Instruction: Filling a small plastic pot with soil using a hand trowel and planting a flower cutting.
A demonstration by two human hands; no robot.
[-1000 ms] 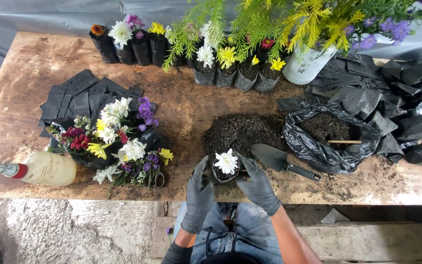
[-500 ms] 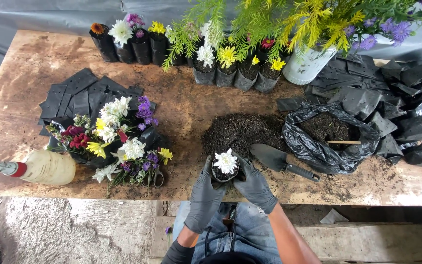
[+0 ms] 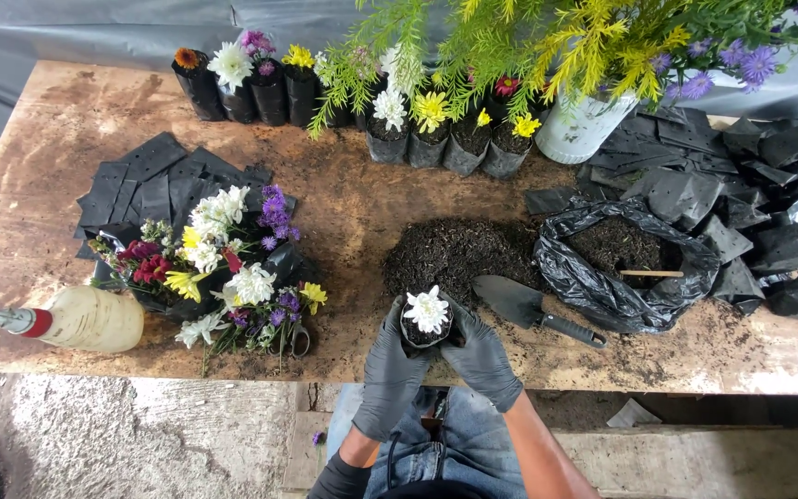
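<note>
While both black-gloved hands, left hand (image 3: 390, 370) and right hand (image 3: 484, 356), wrap their fingers around the small soft black plastic grow bag (image 3: 427, 331) holding soil and a fragile white flower (image 3: 428, 309), it sits at the tabletop's (image 3: 344, 203) six o'clock edge, probably floppy, best gripped low on its sides.

Soft, even daylight fills the scene, with only faint shadows. The bench (image 3: 66, 120) shows pale glare along its near right edge. Focus is sharp throughout, with slight wide-angle bending at the edges.

Left hand (image 3: 390, 370) and right hand (image 3: 482, 359): matt black rubber-like gloves. Grow bag (image 3: 425, 334): thin black plastic, slightly glossy. Trowel (image 3: 533, 308): dull dark metal blade. Table (image 3: 344, 203): rough, stained brown board. Soil bag (image 3: 616, 296): crinkled glossy plastic.
</note>
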